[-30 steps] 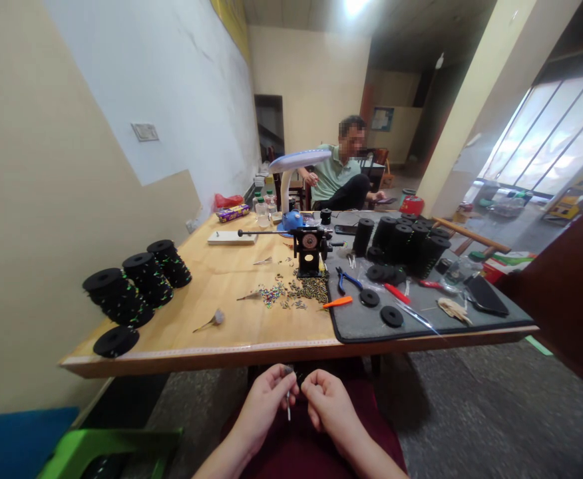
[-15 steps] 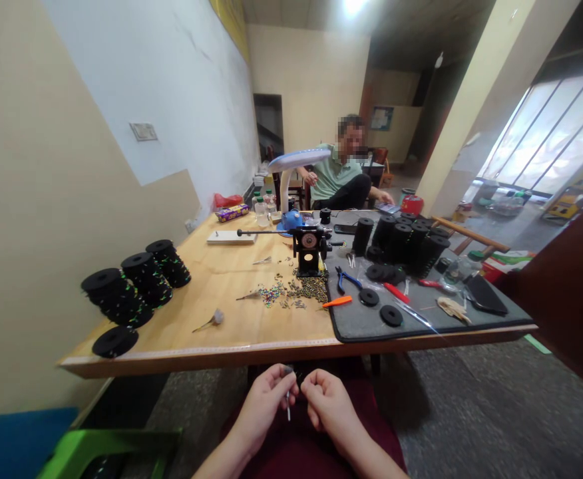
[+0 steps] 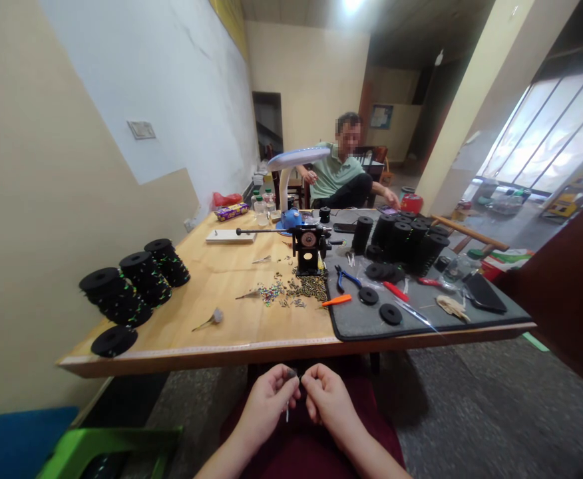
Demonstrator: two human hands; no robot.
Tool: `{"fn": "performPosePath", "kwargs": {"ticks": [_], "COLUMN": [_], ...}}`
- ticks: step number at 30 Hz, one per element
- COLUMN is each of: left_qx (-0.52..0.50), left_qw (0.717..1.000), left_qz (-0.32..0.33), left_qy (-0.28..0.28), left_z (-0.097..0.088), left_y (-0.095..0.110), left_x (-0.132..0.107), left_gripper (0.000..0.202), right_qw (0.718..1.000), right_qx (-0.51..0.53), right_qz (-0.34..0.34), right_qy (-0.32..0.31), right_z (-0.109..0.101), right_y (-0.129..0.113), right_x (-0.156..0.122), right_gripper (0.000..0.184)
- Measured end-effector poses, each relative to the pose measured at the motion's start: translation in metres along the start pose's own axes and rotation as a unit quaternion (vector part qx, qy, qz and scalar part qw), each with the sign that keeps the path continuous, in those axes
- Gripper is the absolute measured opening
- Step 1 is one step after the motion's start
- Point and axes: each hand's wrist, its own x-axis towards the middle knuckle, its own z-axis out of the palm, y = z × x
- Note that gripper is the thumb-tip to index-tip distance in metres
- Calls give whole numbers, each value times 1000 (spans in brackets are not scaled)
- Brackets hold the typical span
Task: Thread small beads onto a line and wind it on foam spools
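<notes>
Just beyond my lap, below the table's front edge, both hands work close together. My left hand [image 3: 267,402] is closed, pinching a thin pale rod [image 3: 287,414] that points down below the fingers. A small dark grey bit shows at its fingertips; I cannot make out what it is. Nearly touching it, my right hand [image 3: 332,402] is closed too, thumb against forefinger. Whatever it pinches is too small to name. On the wooden table [image 3: 172,332] ahead lie a thin stick with a grey tuft [image 3: 215,317] and a heap of small brass-coloured pieces [image 3: 313,287].
Black foam spools [image 3: 102,287] stand at the left, and more spools [image 3: 402,238] at the right. A black winding device [image 3: 308,249] and blue lamp [image 3: 291,216] stand mid-table. Blue-handled pliers [image 3: 342,279] and an orange tool [image 3: 337,301] lie nearby. Another person [image 3: 340,174] sits across.
My right hand has come slightly nearer to my left, narrowing the gap between the fingertips. The person across has shifted an arm slightly to the right.
</notes>
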Motion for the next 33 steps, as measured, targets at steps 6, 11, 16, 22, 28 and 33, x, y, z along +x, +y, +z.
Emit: {"fn": "performPosePath", "kwargs": {"ticks": [6, 11, 16, 22, 28, 33], "left_qx": [15, 26, 29, 30, 36, 43], "left_qw": [1000, 999, 999, 999, 998, 998], "left_qz": [16, 17, 6, -12, -24, -34], "left_qy": [-3, -10, -20, -36, -38, -39], "left_z": [0, 0, 2, 1, 3, 3], "left_y": [-2, -4, -3, -8, -1, 0], "left_x": [-1, 0, -1, -1, -3, -3], "left_gripper": [31, 32, 30, 28, 21, 10], "right_qw": [1000, 1000, 999, 994, 996, 997], "right_qx": [-3, 9, 43, 104, 89, 66], "right_qz": [-7, -8, -3, 3, -20, -38], "right_qy": [-6, -14, -7, 11, 20, 19], "right_z": [0, -1, -3, -6, -5, -5], "right_y": [-1, 1, 0, 3, -2, 0], "right_x": [0, 1, 2, 6, 3, 5], "right_gripper": [45, 43, 43, 43, 42, 41]}}
